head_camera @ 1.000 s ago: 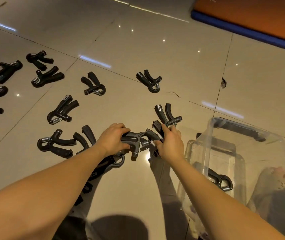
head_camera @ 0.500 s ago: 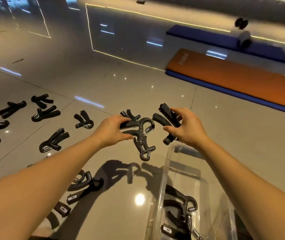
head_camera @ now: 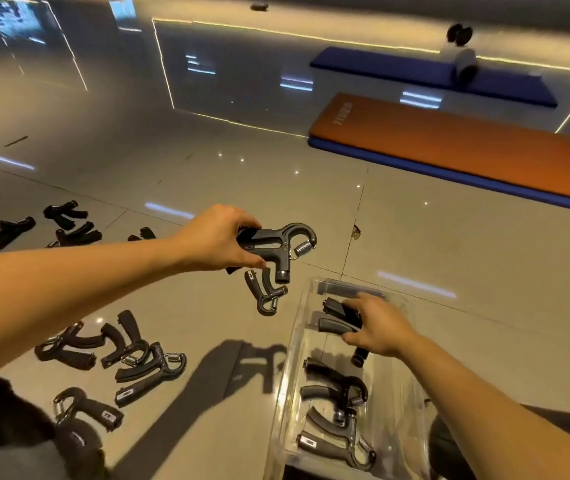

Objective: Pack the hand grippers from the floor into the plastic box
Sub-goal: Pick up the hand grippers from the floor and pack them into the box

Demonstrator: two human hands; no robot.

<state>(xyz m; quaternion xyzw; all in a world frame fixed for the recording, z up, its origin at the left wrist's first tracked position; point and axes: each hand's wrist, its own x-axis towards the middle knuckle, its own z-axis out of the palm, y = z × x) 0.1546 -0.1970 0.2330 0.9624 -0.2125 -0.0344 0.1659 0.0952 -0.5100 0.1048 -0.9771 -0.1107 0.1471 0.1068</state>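
As the right hand [head_camera: 380,329] grips one black sprung hand gripper [head_camera: 332,325] inside the clear plastic box [head_camera: 288,362], the left hand [head_camera: 216,242] clutches two further grippers [head_camera: 273,244], evidently queued.

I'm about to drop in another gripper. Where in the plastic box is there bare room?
Bare bottom runs along the plastic box's right wall, beside the two packed grippers. The far end is crowded: the right hand holds a gripper there.
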